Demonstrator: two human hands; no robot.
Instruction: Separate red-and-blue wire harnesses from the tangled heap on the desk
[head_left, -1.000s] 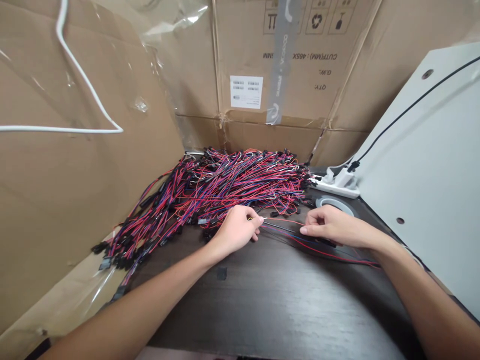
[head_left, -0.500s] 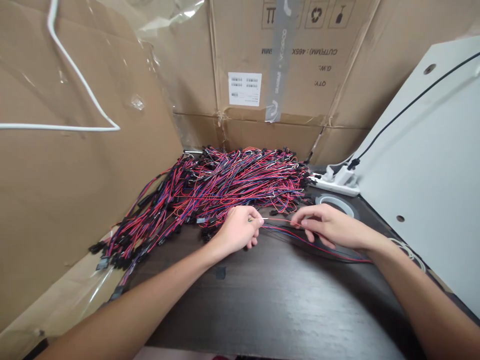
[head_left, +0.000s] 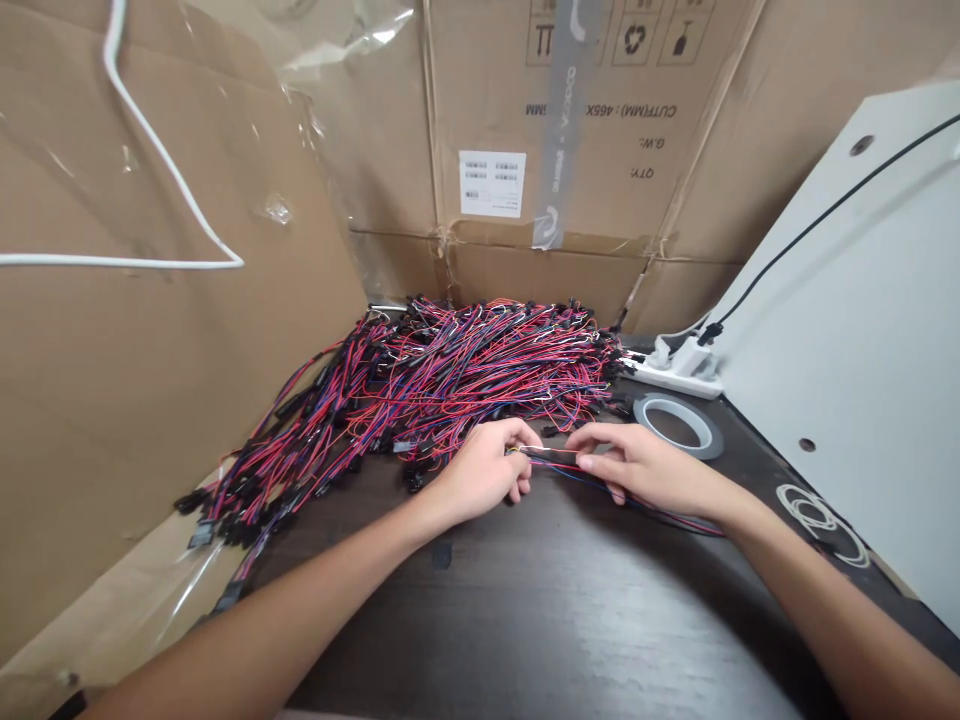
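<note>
**Wires (head_left: 553, 464) between two hands, one strand singled out**

Held just in front of the tangled pile (head_left: 480, 365) on the desk (head_left: 525, 600). Left hand (head_left: 491, 470): fingers clamped on the wires by a white piece (head_left: 534, 449). Right hand (head_left: 649, 465): fingers about a red strand (head_left: 559, 452) (pinched or merely guiding, cannot tell). Step, my reading: handling one strand. Next move seemingly calls for a steady left grip. Tape roll (head_left: 716, 443) beyond.

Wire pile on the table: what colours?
The wire pile is mainly red, blue and black, clearest in the head view.
</note>
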